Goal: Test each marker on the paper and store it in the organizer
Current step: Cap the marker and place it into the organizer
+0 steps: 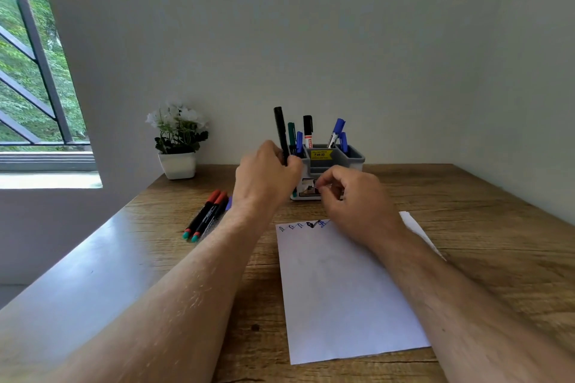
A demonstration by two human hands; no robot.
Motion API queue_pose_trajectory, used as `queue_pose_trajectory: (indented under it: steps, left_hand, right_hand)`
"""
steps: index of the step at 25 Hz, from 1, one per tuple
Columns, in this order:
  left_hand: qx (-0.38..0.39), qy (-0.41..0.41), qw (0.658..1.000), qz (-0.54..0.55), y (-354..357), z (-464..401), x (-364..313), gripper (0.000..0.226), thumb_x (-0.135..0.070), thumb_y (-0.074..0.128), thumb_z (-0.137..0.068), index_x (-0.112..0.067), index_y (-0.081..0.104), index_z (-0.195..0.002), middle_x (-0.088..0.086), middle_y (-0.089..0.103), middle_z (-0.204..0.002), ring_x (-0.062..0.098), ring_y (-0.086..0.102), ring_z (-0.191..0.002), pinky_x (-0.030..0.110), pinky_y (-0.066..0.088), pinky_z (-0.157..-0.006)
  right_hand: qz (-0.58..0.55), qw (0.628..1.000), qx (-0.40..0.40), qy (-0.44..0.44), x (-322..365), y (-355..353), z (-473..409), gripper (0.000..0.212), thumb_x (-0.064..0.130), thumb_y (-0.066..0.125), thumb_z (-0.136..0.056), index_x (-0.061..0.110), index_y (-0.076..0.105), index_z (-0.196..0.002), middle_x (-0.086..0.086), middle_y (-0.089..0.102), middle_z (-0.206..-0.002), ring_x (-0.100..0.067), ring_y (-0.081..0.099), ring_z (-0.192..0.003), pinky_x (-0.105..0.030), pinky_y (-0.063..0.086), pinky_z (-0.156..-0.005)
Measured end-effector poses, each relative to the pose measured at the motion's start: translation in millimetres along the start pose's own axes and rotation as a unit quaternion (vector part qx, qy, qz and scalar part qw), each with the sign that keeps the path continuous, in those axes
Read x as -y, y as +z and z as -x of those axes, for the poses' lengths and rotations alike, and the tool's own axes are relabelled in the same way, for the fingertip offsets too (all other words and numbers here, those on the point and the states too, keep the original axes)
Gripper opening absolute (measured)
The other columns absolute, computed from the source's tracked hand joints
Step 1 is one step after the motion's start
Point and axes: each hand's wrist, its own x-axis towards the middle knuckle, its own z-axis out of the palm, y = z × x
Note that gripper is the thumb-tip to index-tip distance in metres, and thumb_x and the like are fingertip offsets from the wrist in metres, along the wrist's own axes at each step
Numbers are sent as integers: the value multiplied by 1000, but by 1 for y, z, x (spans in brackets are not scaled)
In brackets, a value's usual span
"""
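A person's left hand (267,171) grips a slim black marker (281,134) by its lower barrel, holding it upright at the near-left corner of a grey plastic organizer (351,155), beside the markers already standing inside. The right hand (351,193) hovers, fingers curled loosely inward, just in front of the organizer; whether it pinches anything cannot be told. Below the right wrist lies a white sheet of paper (342,289), its far edge carrying a row of small ink squiggles (311,224). Left of the left forearm, two red-and-black markers (207,216) with teal ends wait on the wood-grain table (466,227), touching each other. The marker looks light, rigid and smooth-walled, so it should drop easily into a compartment; a grip around mid-barrel probably gives best control, since glossy plastic may slip through loose fingers. A white potted plant (178,140) stands beyond the left hand.
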Motion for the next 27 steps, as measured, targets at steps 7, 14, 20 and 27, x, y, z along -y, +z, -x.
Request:
queue_pose_trajectory:
  steps: [7,14,20,27]
  left_hand:
    - [106,51,981,153,9,15,-16,21,-36,66,-87,-16,67,-82,0,74,-70,15,71,-63,31,60,-55]
    - [-22,46,967,252,-2,9,-24,28,-38,73,-87,-25,67,-111,3,73,-77,18,72,-67,38,62,-66]
    - [24,55,940,337,5,18,-27,21,-23,73,-89,-23,65,-107,2,76,-76,15,74,-67,27,60,-64]
    - [32,36,931,361,9,12,-22,16,-17,62,-96,-15,73,-107,-1,75,-76,12,71,-66,22,58,-61]
  right_hand:
    - [-68,997,-23,-11,2,-2,-1,26,44,51,-94,25,69,-98,11,72,-81,-8,68,-72,-35,59,-63]
    - [8,1000,-26,-4,-1,-1,-3,22,33,57,-95,26,55,-75,14,53,-60,-4,51,-53,-18,31,-49]
    - [-11,998,-67,-6,-5,-3,-2,20,22,50,-99,20,61,-116,6,65,-79,-5,56,-64,-18,36,-56]
    - [-43,996,-72,-23,-4,-3,-2,28,39,39,-103,22,61,-111,13,52,-63,-3,51,-55,-20,31,-49]
